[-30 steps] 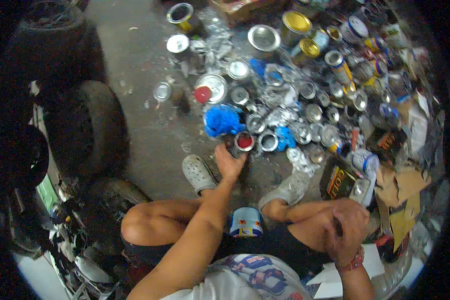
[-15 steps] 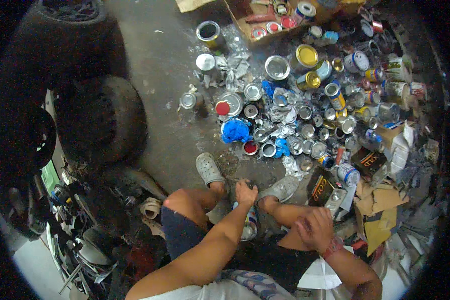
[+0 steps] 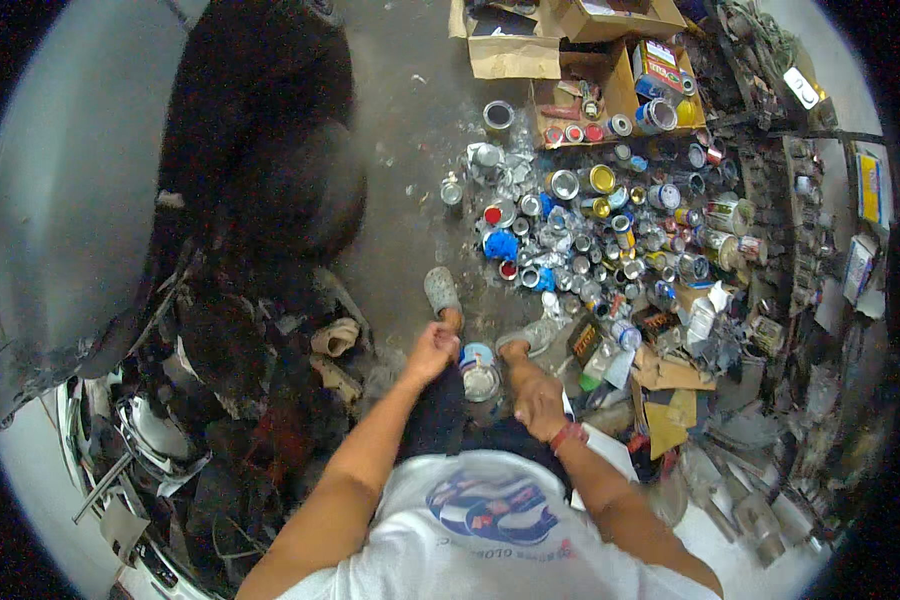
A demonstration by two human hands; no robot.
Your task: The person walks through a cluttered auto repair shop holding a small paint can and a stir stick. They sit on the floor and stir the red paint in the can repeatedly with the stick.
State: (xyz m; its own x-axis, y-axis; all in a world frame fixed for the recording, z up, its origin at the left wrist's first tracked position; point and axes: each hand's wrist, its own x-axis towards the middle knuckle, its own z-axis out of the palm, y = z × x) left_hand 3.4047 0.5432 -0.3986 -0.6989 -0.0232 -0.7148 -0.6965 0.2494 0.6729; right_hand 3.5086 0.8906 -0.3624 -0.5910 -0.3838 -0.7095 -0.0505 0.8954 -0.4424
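Observation:
My left hand (image 3: pixel 433 352) is raised by my left knee with its fingers curled together; whatever they hold, if anything, is hidden. My right hand (image 3: pixel 540 410), a red band at its wrist, rests on my right knee with the fingers lying over it. Between my feet stands a paint can (image 3: pixel 481 382) with a silvery round end and a blue-and-white side. Neither hand touches it. Ahead, the floor carries many paint cans, among them a yellow-topped can (image 3: pixel 601 179), a red-lidded can (image 3: pixel 493 215) and one under a crumpled blue cloth (image 3: pixel 500 245).
Cardboard boxes (image 3: pixel 515 58) stand at the back, one holding cans. Dark tyres (image 3: pixel 305 200) and a grey car body (image 3: pixel 80 180) fill the left. Torn cardboard (image 3: pixel 670 372) lies right of my feet. Scrap parts (image 3: pixel 160 430) are piled at the lower left.
My view has tilted up, bringing more boxes and the right wall in. My left hand has drawn away from above the can toward my left knee. My right hand stays at the right knee.

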